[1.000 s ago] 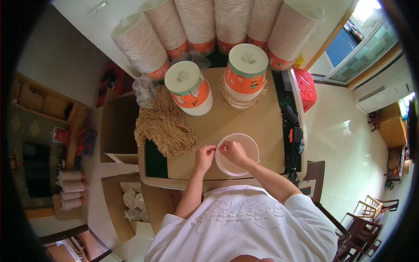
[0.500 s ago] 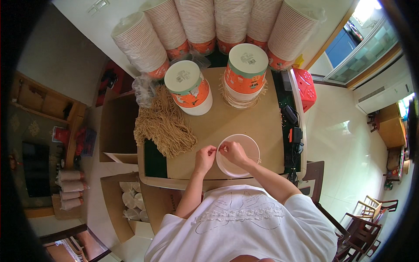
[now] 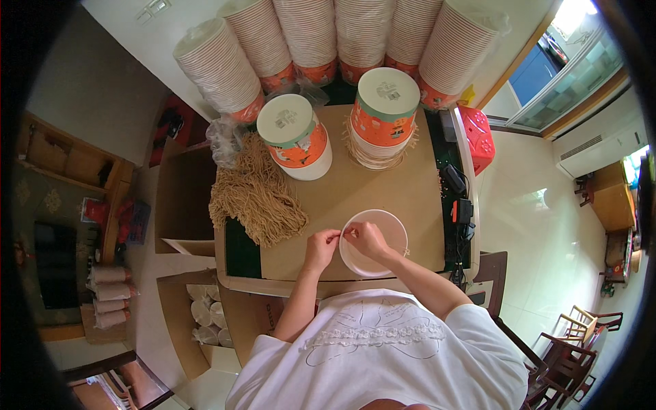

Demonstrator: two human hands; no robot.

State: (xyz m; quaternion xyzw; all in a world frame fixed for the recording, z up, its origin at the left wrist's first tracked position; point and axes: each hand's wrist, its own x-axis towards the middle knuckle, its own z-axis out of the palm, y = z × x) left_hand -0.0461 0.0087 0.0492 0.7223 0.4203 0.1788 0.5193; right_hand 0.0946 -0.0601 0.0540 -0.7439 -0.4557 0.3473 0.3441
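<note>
A white paper bucket (image 3: pixel 386 229) stands with its mouth up at the near edge of the cardboard-covered table. At the left side of its rim, my left hand (image 3: pixel 321 249) is closed in a pinch just outside. My right hand (image 3: pixel 367 239) reaches over the opening, its fingertips pinched at the inner side of the same rim spot. Whatever the fingers hold is too small to see. A short bit of tan cord (image 3: pixel 407 252) pokes out at the rim's right side. Left of the bucket lies a heap of tan cords (image 3: pixel 260 198).
Two upside-down stacks of orange-printed buckets, a left one (image 3: pixel 298 147) and a right one (image 3: pixel 386 113), stand farther back. Tall wrapped bucket stacks (image 3: pixel 307 34) line the wall. A black adapter with cables (image 3: pixel 454 179) lies along the right edge. An open carton (image 3: pixel 184 328) sits below left.
My left fingertips have shifted slightly right, closer against the bucket's rim. The right hand stays almost where it was.
</note>
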